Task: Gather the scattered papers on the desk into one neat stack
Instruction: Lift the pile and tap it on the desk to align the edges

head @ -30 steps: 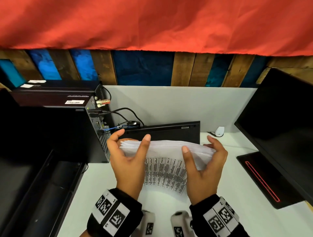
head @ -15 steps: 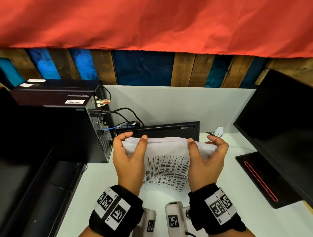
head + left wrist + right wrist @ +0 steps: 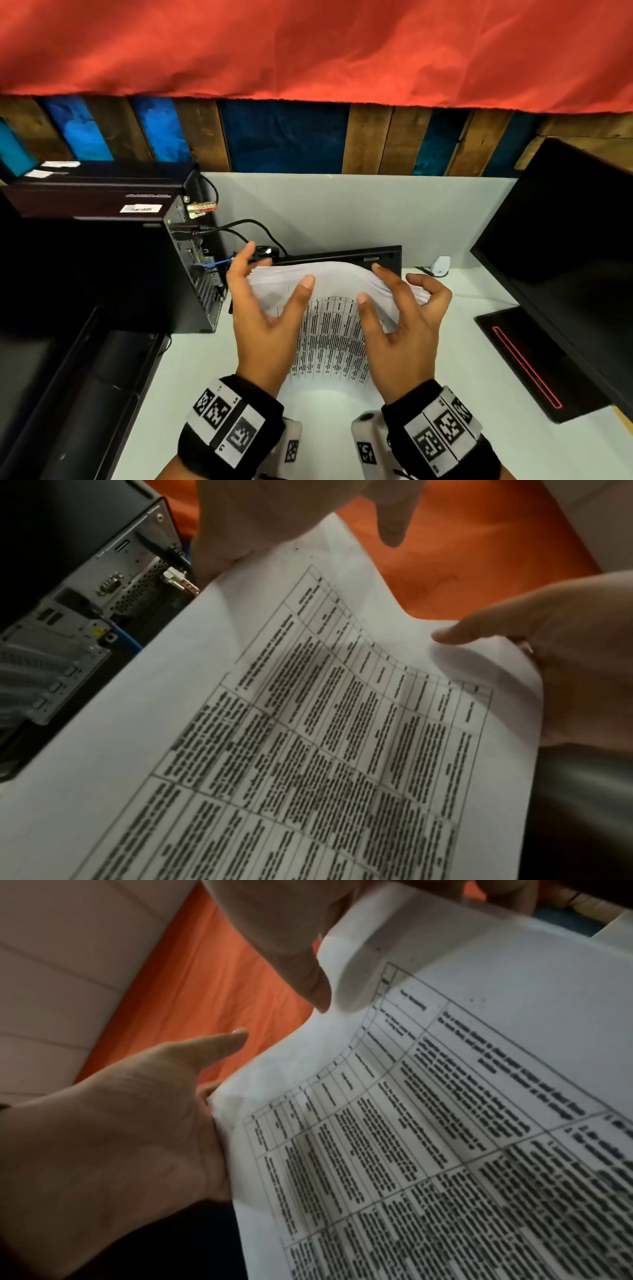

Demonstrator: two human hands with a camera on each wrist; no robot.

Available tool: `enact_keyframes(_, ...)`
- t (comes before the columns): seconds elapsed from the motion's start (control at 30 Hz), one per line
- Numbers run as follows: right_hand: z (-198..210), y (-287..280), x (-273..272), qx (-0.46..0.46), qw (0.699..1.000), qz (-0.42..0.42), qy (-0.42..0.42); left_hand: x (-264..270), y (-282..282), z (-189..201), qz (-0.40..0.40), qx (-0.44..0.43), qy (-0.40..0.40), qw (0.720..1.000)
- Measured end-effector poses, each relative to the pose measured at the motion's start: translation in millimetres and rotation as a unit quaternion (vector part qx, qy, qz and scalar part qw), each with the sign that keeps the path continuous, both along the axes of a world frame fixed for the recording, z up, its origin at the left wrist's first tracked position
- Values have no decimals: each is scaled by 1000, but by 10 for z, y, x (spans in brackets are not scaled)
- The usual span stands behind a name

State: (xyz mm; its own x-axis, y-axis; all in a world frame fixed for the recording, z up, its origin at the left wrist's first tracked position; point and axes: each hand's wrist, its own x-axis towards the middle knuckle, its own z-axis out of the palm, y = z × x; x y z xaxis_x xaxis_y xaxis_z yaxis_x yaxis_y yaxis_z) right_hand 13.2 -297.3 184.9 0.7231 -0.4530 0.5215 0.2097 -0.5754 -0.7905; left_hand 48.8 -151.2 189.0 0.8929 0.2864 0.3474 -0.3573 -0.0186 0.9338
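Stack of papers point(image 3: 329, 279) up off the flat, in the middle of the white desk point(image 3: 472, 363), between both hands. Bows toward the camera, printed table on the near sheet, upper edges slightly fanned and not flush. Cannot tell whether the lower edge sits on the desk.

Left hand point(image 3: 270, 318) against the stack's left edge: fingers straight and spread, reaching up past the top corner, palm along the side. Thumb stretched out over the near sheet; from the left wrist view, unclear whether its tip touches the paper. Not clamped – flat and loose.

Right hand point(image 3: 406, 329) at the right edge: thumb laid on the near sheet (its tip meets the paper in the left wrist view), fingers curled round behind the right corner – a light pinch on the stack.

Directly behind the papers, a flat black device point(image 3: 346, 255) leaning against the grey partition point(image 3: 342, 209). To the left, a black computer tower point(image 3: 144, 260), its cabled back just beside the left fingers. To the right, a dark monitor point(image 3: 565, 246), well apart from the stack. Above everything, a red cloth point(image 3: 308, 51).
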Motion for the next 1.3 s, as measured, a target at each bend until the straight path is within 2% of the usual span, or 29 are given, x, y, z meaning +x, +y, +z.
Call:
enact_keyframes(0.13,-29,-42,2,16,1000,-9,0,-38,41,-74,17,195,-78,978)
enact_keyframes(0.3,-22,-79,-26,-22,1000,-17,-7,18,225,-131,-12,258,-66,964)
enact_keyframes(0.37,-21,-124,-31,-3,1000,-13,-13,18,276,-157,-40,238,-59,969)
enact_keyframes(0.47,-54,-134,-39,-14,1000,-7,-21,-15,298,-238,-92,124,-14,988)
enact_keyframes(0.57,-107,-154,-38,1,1000,6,-22,-8,309,-367,-115,61,25,991)
enact_keyframes(0.63,-198,-221,-12,91,996,25,-5,20,333,-489,-127,31,68,989)
enact_keyframes(0.7,-308,-297,13,255,964,69,21,50,367,-616,-143,12,129,981)
enact_keyframes(0.73,-382,-334,23,309,946,93,40,64,382,-680,-155,3,158,975)
enact_keyframes(0.77,-449,-351,24,323,937,111,68,62,384,-724,-172,-4,183,968)
enact_keyframes(0.87,-598,-312,-29,290,937,145,127,12,342,-764,-208,-17,217,953)
enact_keyframes(1.03,-593,-415,-59,300,933,157,124,39,452,-714,-208,-62,212,953)
enact_keyframes(1.17,-585,-449,-39,327,908,187,184,48,435,-766,-218,-40,257,941)
enact_keyframes(1.3,-493,-468,-37,359,893,198,186,24,356,-714,-202,-43,248,946)
